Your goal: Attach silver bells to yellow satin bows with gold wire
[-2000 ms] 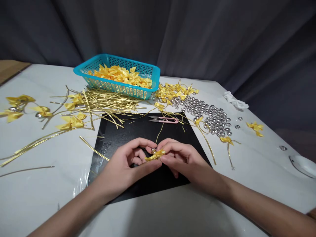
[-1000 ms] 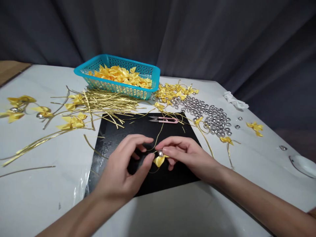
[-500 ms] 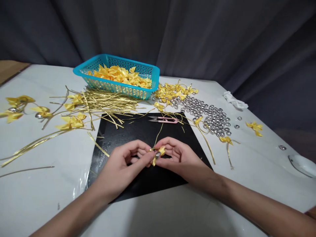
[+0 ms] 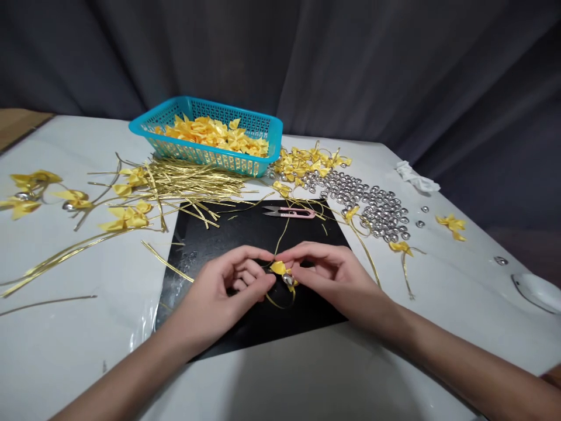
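Note:
Over the black mat (image 4: 236,333), a small yellow ribbon bow (image 4: 279,268) with a silver bell (image 4: 288,279) hangs between my hands. The thumb and index finger of my right hand (image 4: 331,269) pinch the bow and its cord. My left hand (image 4: 232,280) has its index fingertip at the gold cord (image 4: 283,237), touching the right index finger. Its thumb stands a little apart and the other fingers curl in, partly hiding the cord. Part of the cord loops below the bow. Pink-handled thread snips (image 4: 298,213) lie beyond my hands.
A blue basket (image 4: 274,131) of yellow bows stands at the back. Cut gold cords (image 4: 197,182) lie before it. Silver bells (image 4: 372,204) are heaped to the right, beside finished bows (image 4: 311,161). More bows (image 4: 127,216) lie left. A white object (image 4: 537,292) sits far right.
The bow with its bell has turned and shifted slightly right. My left thumb has come away from it, both index fingertips now meet, and a cord loop shows below.

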`<state>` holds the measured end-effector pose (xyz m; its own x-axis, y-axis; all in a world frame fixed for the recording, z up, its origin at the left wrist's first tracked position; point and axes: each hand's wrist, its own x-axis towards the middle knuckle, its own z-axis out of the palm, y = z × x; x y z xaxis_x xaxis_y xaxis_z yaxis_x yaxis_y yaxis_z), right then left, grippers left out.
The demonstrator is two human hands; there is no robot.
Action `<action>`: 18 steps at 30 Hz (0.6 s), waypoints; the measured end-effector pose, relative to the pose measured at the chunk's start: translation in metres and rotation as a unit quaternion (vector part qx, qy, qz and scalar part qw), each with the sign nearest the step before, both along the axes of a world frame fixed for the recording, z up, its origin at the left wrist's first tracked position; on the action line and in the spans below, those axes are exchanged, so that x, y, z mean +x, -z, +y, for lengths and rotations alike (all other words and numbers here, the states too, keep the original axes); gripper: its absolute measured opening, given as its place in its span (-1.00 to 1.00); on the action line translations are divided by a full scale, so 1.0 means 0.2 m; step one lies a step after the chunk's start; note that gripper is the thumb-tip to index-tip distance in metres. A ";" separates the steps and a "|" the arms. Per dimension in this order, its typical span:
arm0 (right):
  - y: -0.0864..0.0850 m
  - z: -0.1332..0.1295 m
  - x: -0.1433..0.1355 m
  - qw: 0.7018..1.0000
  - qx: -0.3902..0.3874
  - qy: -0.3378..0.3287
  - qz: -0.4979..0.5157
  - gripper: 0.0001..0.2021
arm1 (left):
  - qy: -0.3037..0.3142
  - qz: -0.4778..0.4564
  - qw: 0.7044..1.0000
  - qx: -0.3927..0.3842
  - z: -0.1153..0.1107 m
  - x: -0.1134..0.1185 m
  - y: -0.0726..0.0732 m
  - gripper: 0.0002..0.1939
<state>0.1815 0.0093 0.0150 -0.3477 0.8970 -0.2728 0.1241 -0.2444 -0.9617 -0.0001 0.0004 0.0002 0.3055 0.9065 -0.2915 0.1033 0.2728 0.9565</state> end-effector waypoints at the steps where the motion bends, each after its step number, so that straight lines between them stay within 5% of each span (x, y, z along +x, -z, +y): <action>1: -0.01 0.00 0.00 1.000 0.001 -0.006 -0.010 -0.84 | 0.011 0.007 1.000 -0.001 0.00 0.00 0.00 -0.76; 10: 0.02 0.01 0.01 0.997 -0.037 -0.068 -0.009 -0.67 | -0.015 -0.026 0.999 -0.039 0.02 -0.01 -0.02 -0.83; 18: 0.05 0.00 -0.01 0.972 0.147 -0.081 -0.166 -0.90 | -0.023 -0.019 0.999 -0.019 0.02 -0.01 -0.02 -0.85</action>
<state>0.1799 0.0096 0.0043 -0.4281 0.8938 -0.1337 0.4532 0.0844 -0.8874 -0.0024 0.0047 0.0046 0.2747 0.9084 -0.3153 0.0543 0.3127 0.9483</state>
